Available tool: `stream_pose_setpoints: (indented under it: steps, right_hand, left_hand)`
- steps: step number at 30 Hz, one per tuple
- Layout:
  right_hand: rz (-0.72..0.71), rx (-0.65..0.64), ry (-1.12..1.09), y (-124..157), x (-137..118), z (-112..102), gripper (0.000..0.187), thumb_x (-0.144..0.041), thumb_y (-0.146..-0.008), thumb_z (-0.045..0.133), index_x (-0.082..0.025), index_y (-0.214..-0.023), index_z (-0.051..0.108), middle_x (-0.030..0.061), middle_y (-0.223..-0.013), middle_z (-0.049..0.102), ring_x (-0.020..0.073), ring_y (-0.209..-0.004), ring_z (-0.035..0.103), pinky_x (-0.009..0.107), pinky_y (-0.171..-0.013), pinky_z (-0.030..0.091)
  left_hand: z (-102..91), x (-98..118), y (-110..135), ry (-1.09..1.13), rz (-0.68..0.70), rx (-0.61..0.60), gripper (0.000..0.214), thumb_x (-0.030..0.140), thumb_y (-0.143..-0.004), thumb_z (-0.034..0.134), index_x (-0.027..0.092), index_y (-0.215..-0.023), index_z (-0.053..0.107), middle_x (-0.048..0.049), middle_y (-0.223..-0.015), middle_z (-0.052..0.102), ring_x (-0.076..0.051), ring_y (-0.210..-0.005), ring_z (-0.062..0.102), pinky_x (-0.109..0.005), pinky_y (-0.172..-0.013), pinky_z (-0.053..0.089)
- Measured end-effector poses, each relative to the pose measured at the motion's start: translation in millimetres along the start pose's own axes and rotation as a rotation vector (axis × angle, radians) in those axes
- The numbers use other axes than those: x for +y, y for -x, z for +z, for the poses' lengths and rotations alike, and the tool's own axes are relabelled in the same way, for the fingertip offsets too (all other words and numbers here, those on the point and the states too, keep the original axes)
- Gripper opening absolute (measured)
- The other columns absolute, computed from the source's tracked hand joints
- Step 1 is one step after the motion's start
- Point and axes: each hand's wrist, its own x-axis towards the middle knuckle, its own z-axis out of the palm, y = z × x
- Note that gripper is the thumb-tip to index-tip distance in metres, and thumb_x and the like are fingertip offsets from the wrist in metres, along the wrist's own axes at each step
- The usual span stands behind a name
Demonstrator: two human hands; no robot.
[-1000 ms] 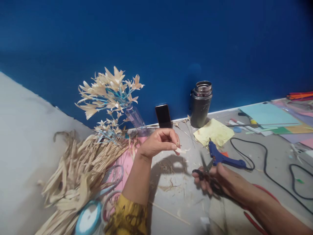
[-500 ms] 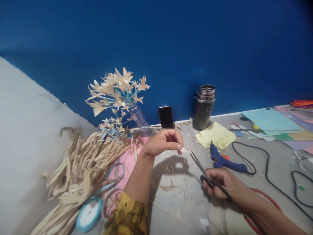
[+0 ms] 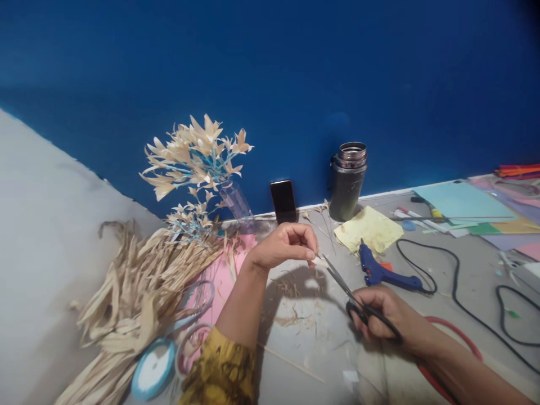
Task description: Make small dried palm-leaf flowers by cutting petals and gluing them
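My left hand (image 3: 283, 246) is raised over the grey table (image 3: 472, 292), pinching a small pale strip of dried leaf (image 3: 319, 261) between thumb and fingertips. My right hand (image 3: 379, 318) grips black scissors (image 3: 346, 289) by the handles. The blades point up and left, and their tips meet the strip at my left fingertips. Small pale cuttings (image 3: 295, 318) lie on the table below both hands.
A heap of dried leaf strips (image 3: 135, 292) lies left, with a blue ribbon spool (image 3: 152, 368) in front. A vase of pale leaf flowers (image 3: 198, 160), a phone (image 3: 283, 201) and a steel flask (image 3: 348, 180) stand along the blue wall. A blue glue gun (image 3: 386, 273), cables and coloured paper sheets (image 3: 464, 202) lie right.
My right hand lifted the scissors from low on the table and brought the blades up to the strip. My left hand stayed nearly still.
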Motion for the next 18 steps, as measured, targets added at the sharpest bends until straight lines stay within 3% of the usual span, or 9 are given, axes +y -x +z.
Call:
stream_pose_setpoints:
  steps: [10, 18]
  right_hand:
    - [0.026, 0.004, -0.009, -1.6, -3.0, 0.2, 0.058, -0.068, -0.058, 0.080, -0.014, -0.066, 0.062, -0.0005, -0.055, 0.054, 0.0098, -0.052, 0.040, 0.021, -0.048, 0.028]
    - [0.027, 0.001, -0.029, -0.7, -4.3, 1.4, 0.038, -0.048, -0.064, 0.078, -0.015, -0.066, 0.060, -0.0017, -0.055, 0.053, 0.0089, -0.051, 0.040, 0.020, -0.047, 0.028]
  left_hand:
    - [-0.1, -0.5, 0.0, 0.022, 0.007, -0.021, 0.028, 0.030, -0.068, 0.088, 0.012, -0.075, 0.067, -0.0052, -0.075, 0.068, -0.015, -0.064, 0.067, -0.026, -0.064, 0.055]
    - [-1.3, -1.4, 0.2, 0.017, 0.024, -0.021, 0.022, 0.026, -0.072, 0.085, 0.013, -0.076, 0.067, -0.0058, -0.076, 0.068, -0.015, -0.067, 0.067, -0.027, -0.066, 0.054]
